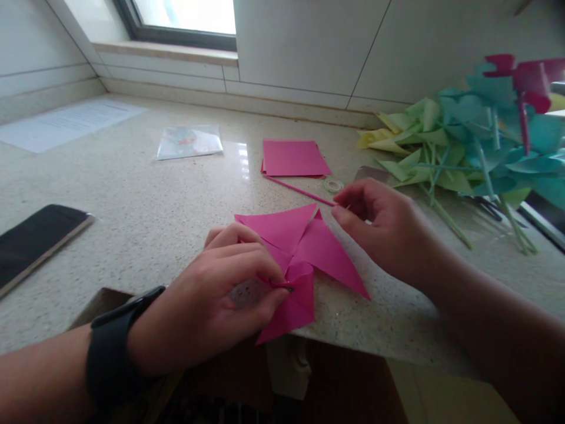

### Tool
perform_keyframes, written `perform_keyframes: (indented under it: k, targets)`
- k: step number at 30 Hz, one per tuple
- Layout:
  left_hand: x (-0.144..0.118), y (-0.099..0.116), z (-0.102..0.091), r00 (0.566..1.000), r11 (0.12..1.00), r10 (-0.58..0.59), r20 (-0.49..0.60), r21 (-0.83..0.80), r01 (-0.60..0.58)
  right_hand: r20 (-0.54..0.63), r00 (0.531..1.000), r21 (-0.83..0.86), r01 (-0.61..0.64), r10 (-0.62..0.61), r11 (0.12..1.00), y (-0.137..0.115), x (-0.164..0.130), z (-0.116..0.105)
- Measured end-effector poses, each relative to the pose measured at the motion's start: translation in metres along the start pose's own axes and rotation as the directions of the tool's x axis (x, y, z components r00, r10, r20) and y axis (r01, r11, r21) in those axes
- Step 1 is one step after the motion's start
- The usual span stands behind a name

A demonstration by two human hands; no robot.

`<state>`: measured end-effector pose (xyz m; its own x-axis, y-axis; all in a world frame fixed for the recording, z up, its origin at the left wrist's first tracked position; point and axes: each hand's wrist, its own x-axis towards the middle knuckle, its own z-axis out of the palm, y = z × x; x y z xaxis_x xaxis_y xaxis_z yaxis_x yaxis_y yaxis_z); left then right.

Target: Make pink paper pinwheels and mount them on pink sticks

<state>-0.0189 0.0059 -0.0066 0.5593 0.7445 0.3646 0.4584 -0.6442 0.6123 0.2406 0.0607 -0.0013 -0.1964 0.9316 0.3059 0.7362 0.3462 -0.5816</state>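
A pink paper pinwheel [309,247] lies flat on the speckled stone counter [154,200] near its front edge. My left hand [220,294], with a black watch on the wrist, pinches the pinwheel's folded flaps at the middle. My right hand [384,227] hovers just right of the paper with its fingers curled on the near end of a thin pink straw [300,191]. The straw runs away to the upper left over the counter.
A stack of pink paper squares [293,158] and a small tape roll [333,185] lie behind the pinwheel. Finished green, blue and red pinwheels [477,147] are piled at the right. A phone [35,238] lies left, a plastic packet [189,141] and a printed sheet [66,123] further back.
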Motion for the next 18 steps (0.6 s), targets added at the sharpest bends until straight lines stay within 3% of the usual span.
perform_keyframes:
  k: [4,7,14,18]
  targets:
    - [-0.0007,-0.0009,0.0002,1.000,1.000,0.017,0.009,-0.003,-0.017,0.144,0.981,-0.193,-0.103,0.132,0.976,0.0073,0.0051,0.0016]
    - [-0.0020,-0.0010,0.0008,1.000,1.000,0.023,0.010,0.004,-0.023,0.187,0.969,-0.251,-0.113,0.163,0.961,0.0046,0.0037,0.0017]
    - [-0.0042,-0.0002,0.0011,0.998,0.997,0.064,-0.024,0.035,-0.063,0.211,0.966,-0.240,-0.095,0.147,0.966,0.0024,0.0005,0.0064]
    - [-0.0046,0.0020,0.0009,0.994,0.995,0.093,-0.050,0.049,-0.091,0.213,0.964,-0.154,-0.126,0.157,0.980,0.0017,0.0021,0.0084]
